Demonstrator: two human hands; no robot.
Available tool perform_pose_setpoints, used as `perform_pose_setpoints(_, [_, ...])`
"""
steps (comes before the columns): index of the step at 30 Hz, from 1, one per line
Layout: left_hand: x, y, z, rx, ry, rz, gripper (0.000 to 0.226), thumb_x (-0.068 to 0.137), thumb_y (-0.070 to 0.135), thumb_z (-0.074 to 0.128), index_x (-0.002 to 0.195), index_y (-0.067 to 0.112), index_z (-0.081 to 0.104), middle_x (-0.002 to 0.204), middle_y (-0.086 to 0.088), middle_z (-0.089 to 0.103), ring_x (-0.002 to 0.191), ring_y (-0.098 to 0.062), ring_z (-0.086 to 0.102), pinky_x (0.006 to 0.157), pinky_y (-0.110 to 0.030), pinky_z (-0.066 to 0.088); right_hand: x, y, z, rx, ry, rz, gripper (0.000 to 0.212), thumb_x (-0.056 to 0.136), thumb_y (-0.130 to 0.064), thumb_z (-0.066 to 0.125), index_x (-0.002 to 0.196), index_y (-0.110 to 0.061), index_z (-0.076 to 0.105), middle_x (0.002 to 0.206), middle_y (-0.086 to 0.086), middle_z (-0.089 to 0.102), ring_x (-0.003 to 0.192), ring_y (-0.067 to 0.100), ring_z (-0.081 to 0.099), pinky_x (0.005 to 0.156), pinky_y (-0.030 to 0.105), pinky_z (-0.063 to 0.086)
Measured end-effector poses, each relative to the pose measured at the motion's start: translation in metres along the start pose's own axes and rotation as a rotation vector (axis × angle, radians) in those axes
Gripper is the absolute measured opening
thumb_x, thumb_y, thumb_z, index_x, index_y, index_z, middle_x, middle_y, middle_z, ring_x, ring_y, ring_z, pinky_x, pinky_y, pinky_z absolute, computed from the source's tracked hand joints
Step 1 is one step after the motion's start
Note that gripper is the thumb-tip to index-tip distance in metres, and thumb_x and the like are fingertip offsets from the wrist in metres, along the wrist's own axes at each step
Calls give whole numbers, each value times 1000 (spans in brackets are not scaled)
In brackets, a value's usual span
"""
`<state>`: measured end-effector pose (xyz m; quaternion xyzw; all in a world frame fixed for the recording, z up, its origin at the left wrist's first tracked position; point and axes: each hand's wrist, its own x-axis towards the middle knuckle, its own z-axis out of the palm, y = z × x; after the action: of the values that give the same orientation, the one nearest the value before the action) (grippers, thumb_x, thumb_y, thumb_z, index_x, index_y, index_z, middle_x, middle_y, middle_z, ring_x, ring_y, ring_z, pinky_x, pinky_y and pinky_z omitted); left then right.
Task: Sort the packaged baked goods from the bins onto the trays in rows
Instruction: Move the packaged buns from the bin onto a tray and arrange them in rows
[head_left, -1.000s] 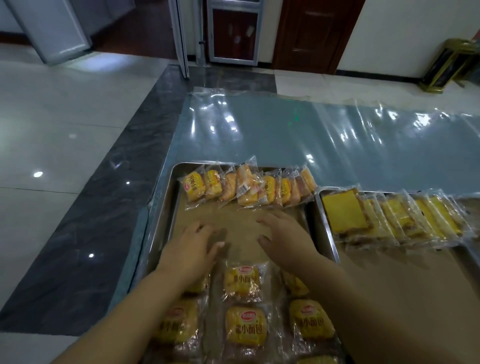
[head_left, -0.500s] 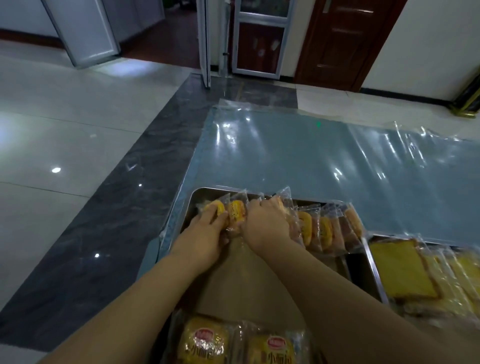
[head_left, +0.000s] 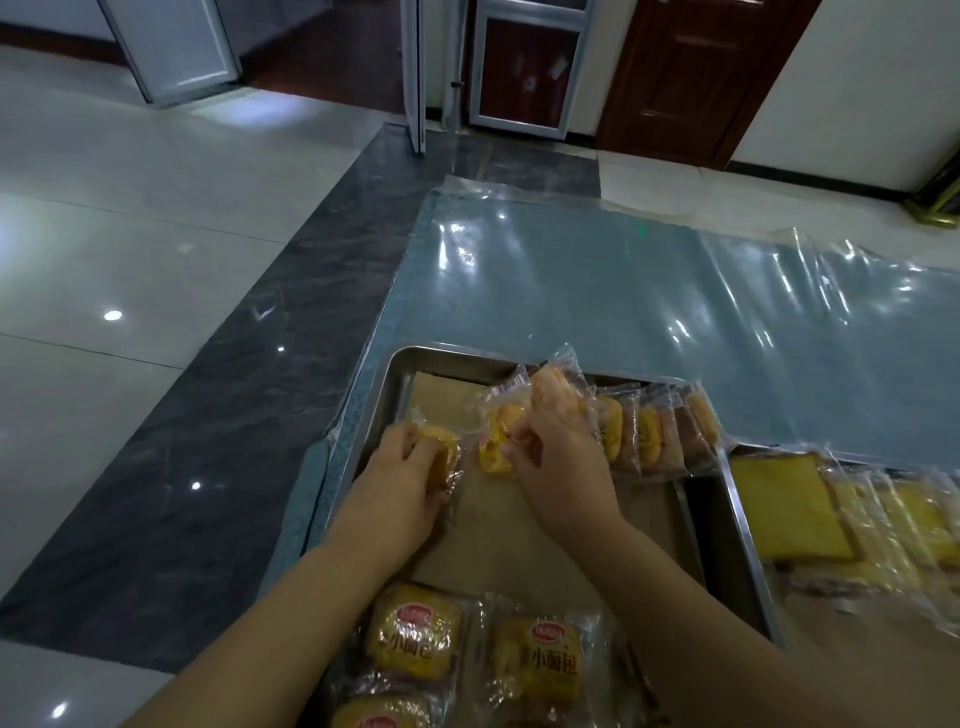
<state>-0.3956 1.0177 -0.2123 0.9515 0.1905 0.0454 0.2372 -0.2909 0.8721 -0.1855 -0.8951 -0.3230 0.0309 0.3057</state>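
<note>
Tiled lobby floor, dark marble strip at 9 o'clock, doors at 12. Work surface is a blue table (head_left: 597, 291) under clear plastic film.

Two steel trays sit side by side at the near edge. Left tray (head_left: 387, 374) is paper-lined; right tray (head_left: 748, 525) at 3 o'clock holds a row of flat yellow cake slices (head_left: 789, 509) in wrappers.

Step in hand: tidying the far row on the left tray.
- Left hand (head_left: 400, 488) is closed over one small wrapped bun (head_left: 441, 452), at the row's left end, low on the paper.
- Right hand (head_left: 561, 462) is pinching a second wrapped bun (head_left: 498, 436), with another pack (head_left: 558, 379) tipped up against its knuckles.
- Rest of the row (head_left: 654, 431) stands on edge, overlapping, running toward 2 o'clock.
- Near row of flat packs (head_left: 415, 634) at 6 o'clock, labels up.

Gap sits between the two held buns, so the row isn't closed up yet.

Next move, my read: set both buns on edge leaning the same way as the others and close the gap. Film is slippery, and the tipped pack could fall over once the right hand lets go.
</note>
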Motion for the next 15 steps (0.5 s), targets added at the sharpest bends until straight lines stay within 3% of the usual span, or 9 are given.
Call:
perform_pose_setpoints(5, [-16, 5, 3, 90, -97, -66, 58, 84, 26, 63, 137, 26, 39, 137, 0, 39, 122, -21, 35, 101, -33, 35, -46, 9, -14, 136, 21, 135, 15, 85, -27, 63, 79, -34, 51, 79, -12, 54, 72, 2, 52, 62, 17, 45])
perform_pose_setpoints(9, [-22, 3, 1, 51, -171, 29, 61, 78, -2, 58, 131, 27, 48, 133, 4, 47, 120, -19, 37, 101, -32, 33, -71, 7, -14, 366, 12, 459, 15, 86, -33, 63, 82, -33, 48, 78, -7, 60, 68, 8, 59, 55, 26, 53])
perform_pose_setpoints(11, [-22, 3, 0, 43, -199, 68, 62, 73, -8, 57, 125, 25, 53, 130, 4, 50, 119, -18, 39, 100, -30, 34, -76, 3, -13, 223, -168, 508, 20, 85, -44, 60, 80, -28, 50, 74, -6, 61, 64, 8, 59, 50, 26, 47])
perform_pose_setpoints(13, [-23, 4, -1, 42, -194, 94, 59, 73, -8, 56, 123, 23, 55, 128, 3, 52, 118, -17, 39, 99, -28, 33, -78, 3, -12, -46, -297, 425, 28, 85, -52, 56, 76, -25, 54, 70, -7, 61, 63, 9, 59, 53, 27, 48])
perform_pose_setpoints(15, [-26, 6, 0, 10, -125, 98, 56, 78, -4, 53, 128, 22, 53, 128, 2, 53, 119, -19, 38, 99, -28, 31, -78, 6, -13, -265, -219, 239, 24, 87, -49, 54, 84, -25, 55, 77, -10, 58, 72, 12, 57, 61, 28, 48])
